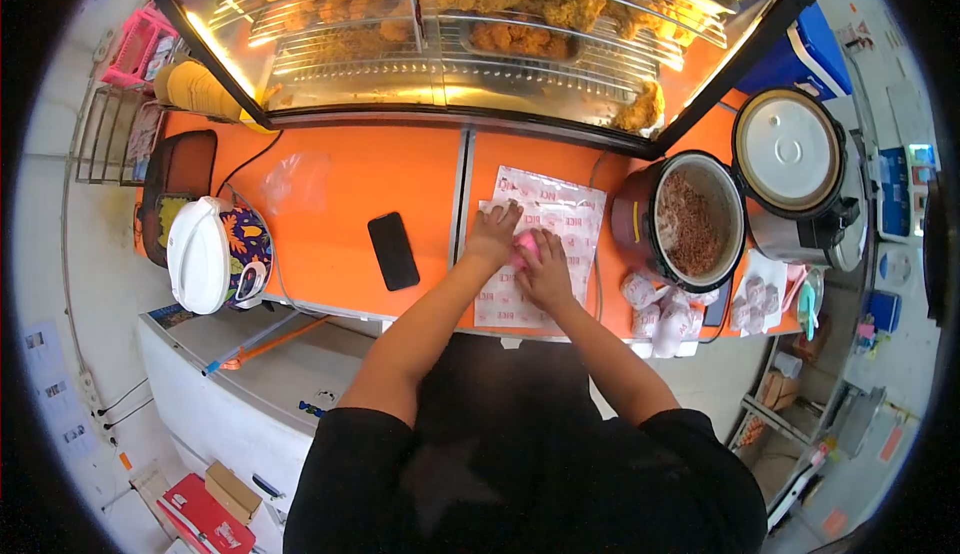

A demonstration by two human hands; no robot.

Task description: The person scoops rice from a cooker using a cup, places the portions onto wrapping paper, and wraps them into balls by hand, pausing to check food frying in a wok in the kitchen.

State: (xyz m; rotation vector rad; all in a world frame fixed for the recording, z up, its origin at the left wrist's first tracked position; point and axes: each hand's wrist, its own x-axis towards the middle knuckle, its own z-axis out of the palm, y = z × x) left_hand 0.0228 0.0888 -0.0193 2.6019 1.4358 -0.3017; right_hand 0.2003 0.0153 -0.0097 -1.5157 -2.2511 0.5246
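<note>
Printed wrapping paper, white with pink lettering, lies in overlapping sheets on the orange table before me. My left hand rests on the paper's left part, fingers stretched out and holding nothing. Just to its right, the fingers of my right hand are around a small rounded pink thing on the sheet. Fingers cover much of it, so its kind is unclear. A cooker pot of brownish cooked rice stands open to the right. In front of it sit several paper-wrapped bundles.
A lit glass food warmer with fried chicken spans the back. A black phone and a white-lidded patterned container are at left. Beyond the pot stands a second cooker, a round lid upright above it. More bundles lie at right.
</note>
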